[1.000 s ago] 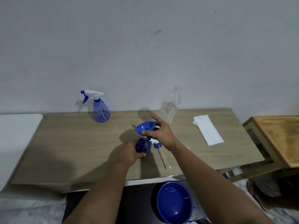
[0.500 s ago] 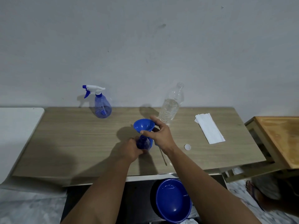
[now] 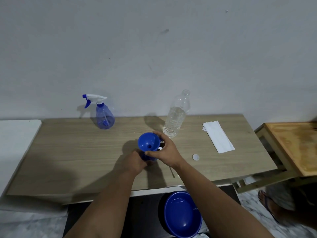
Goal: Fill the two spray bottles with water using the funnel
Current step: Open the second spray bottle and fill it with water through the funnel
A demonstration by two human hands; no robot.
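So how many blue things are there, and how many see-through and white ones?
Blue: 4: funnel, spray bottle under it, spray bottle by the wall, bowl
See-through: 1: water bottle
White: 2: folded paper, bottle cap
Total: 7
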